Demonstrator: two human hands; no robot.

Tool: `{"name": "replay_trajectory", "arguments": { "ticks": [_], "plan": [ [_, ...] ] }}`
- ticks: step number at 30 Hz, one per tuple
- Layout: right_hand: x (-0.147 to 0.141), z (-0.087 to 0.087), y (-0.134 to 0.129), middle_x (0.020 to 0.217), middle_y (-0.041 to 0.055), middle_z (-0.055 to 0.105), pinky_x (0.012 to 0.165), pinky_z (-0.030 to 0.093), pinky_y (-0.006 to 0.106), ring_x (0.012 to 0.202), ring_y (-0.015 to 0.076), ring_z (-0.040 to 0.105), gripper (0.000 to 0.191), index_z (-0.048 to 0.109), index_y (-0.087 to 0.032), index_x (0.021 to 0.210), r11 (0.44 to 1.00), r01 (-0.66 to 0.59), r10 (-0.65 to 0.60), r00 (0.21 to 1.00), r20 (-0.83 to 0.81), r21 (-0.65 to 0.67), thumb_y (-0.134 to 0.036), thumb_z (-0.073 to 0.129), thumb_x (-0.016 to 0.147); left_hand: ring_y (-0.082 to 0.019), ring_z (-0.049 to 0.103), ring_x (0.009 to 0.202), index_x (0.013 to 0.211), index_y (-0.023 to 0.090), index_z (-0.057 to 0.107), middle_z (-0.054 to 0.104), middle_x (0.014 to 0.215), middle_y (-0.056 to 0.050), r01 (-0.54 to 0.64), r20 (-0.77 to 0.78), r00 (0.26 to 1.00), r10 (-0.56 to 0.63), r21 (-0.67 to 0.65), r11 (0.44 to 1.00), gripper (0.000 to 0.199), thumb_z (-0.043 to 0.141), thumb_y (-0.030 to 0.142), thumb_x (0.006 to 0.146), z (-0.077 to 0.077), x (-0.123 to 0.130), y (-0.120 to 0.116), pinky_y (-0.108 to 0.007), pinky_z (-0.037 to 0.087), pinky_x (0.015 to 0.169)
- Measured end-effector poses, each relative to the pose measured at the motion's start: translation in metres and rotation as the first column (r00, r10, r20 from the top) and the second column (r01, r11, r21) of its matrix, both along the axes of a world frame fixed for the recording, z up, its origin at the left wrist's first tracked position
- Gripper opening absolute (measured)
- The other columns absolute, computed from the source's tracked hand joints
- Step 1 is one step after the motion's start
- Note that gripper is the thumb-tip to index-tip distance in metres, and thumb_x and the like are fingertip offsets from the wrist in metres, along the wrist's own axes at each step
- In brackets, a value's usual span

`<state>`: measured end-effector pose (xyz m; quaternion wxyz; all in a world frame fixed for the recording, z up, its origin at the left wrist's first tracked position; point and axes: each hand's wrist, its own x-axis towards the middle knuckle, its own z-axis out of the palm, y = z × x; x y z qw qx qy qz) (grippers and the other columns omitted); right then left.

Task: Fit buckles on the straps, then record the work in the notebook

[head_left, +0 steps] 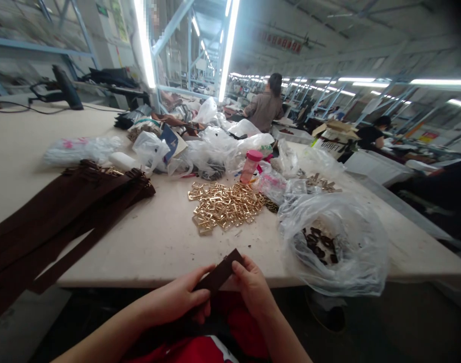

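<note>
We hold one flat, dark brown strap of leather-like material (219,274) with both hands, at the near edge of the broad, off-white table (147,252). Our left hand (192,295) grasps its lower part, with the thumb lying along it. Our right hand (251,282) pinches its upper end between the thumb and the fingers. The strap is tilted, with this end pointing away from us and to the right; whether it touches the table, we cannot tell.

Just beyond our hands we see a loose heap of shiny, gold-coloured metal buckles (226,206). Behind this heap stands a translucent pink plastic jar with a pink lid (249,169). To the right lies an open, clear plastic bag (366,247), in which we see small dark brown pieces (319,242). On the left we have a bundle of long, dark brown strips (75,201), which reaches over the table edge. Farther back, many crumpled clear plastic bags (215,146) are piled, and behind them is a person in a brownish top (266,111).
</note>
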<state>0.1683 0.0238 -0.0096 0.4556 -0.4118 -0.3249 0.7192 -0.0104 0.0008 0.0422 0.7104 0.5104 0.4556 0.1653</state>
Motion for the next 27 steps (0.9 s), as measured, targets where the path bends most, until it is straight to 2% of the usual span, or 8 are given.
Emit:
{"name": "replay_trajectory", "arguments": {
  "ticks": [3,7,9,11,14,17,22,27],
  "plan": [
    [-0.012,0.001,-0.006,0.083,0.0003,0.065,0.058,0.04,0.022,0.064,0.0113,0.055,0.034,0.06,-0.02,0.099,0.992,-0.118,0.117,0.993,0.026,0.051,-0.035,0.069,0.07,-0.012,0.053,0.048,0.138,0.016,0.017,0.055,0.06,0.004,-0.099,-0.028,0.995,0.1,0.044,0.994,0.064,0.04,0.044,0.085,-0.007,0.0,0.003,-0.023,0.041,0.049],
    [-0.006,-0.002,0.012,0.089,0.0029,0.065,0.061,0.043,0.024,0.071,0.0143,0.058,0.034,0.058,-0.019,0.102,0.912,-0.3,0.203,0.923,0.327,0.28,-0.039,0.062,0.076,-0.011,0.048,0.041,0.127,0.014,0.033,0.051,0.05,0.006,-0.189,-0.021,0.981,0.191,0.061,0.98,0.068,0.041,0.061,0.079,-0.017,-0.001,0.013,-0.02,0.034,0.04],
    [0.01,-0.001,0.04,0.082,0.0031,0.064,0.061,0.044,0.024,0.069,0.0143,0.058,0.028,0.059,-0.017,0.098,0.85,-0.366,0.034,0.756,0.653,0.38,-0.039,0.051,0.084,-0.011,0.047,0.039,0.117,0.015,0.04,0.052,0.049,0.005,-0.235,-0.009,0.972,0.235,0.035,0.971,0.065,0.042,0.065,0.076,-0.019,-0.004,0.018,-0.02,0.033,0.039],
    [0.027,0.002,0.076,0.078,0.0027,0.063,0.06,0.045,0.023,0.065,0.0127,0.058,0.027,0.057,-0.017,0.1,0.798,-0.427,-0.275,0.368,0.888,0.424,-0.033,0.038,0.09,-0.01,0.046,0.038,0.109,0.015,0.043,0.053,0.05,0.005,-0.273,0.0,0.962,0.273,-0.001,0.962,0.062,0.044,0.066,0.073,-0.021,-0.005,0.022,-0.019,0.032,0.039],
    [0.04,0.004,0.127,0.094,0.0083,0.062,0.07,0.044,0.027,0.079,0.0164,0.058,0.021,0.059,-0.016,0.096,0.761,-0.473,-0.408,0.184,0.894,0.445,-0.019,0.04,0.088,-0.009,0.047,0.038,0.101,0.017,0.044,0.054,0.049,0.005,-0.306,0.014,0.952,0.307,-0.059,0.95,0.059,0.046,0.067,0.071,-0.022,-0.002,0.026,-0.018,0.029,0.038],
    [0.035,0.001,0.159,0.089,0.0103,0.062,0.069,0.041,0.029,0.078,0.0192,0.058,0.019,0.063,-0.016,0.083,0.722,-0.567,-0.443,0.063,0.894,0.397,-0.008,0.045,0.081,-0.01,0.049,0.039,0.101,0.018,0.044,0.056,0.049,0.004,-0.318,0.033,0.945,0.324,-0.126,0.94,0.061,0.05,0.068,0.068,-0.021,0.001,0.029,-0.019,0.031,0.039],
    [0.023,-0.001,0.176,0.084,0.0119,0.062,0.07,0.039,0.031,0.08,0.0209,0.056,0.018,0.061,-0.014,0.074,0.651,-0.69,-0.47,-0.039,0.882,0.316,-0.001,0.05,0.076,-0.012,0.058,0.056,0.098,0.018,0.048,0.066,0.075,-0.004,-0.377,0.084,0.91,0.406,-0.239,0.895,0.059,0.061,0.062,0.061,-0.017,0.002,0.032,-0.02,0.039,0.048],
    [0.028,0.009,0.165,0.082,0.0114,0.062,0.07,0.039,0.031,0.079,0.0208,0.056,0.016,0.06,-0.015,0.072,0.655,-0.679,-0.463,-0.014,0.886,0.331,-0.004,0.049,0.077,-0.01,0.055,0.052,0.091,0.018,0.051,0.065,0.084,-0.003,-0.401,0.083,0.905,0.417,-0.16,0.902,0.047,0.06,0.054,0.064,-0.015,0.001,0.036,-0.021,0.038,0.048]
  ]
}}
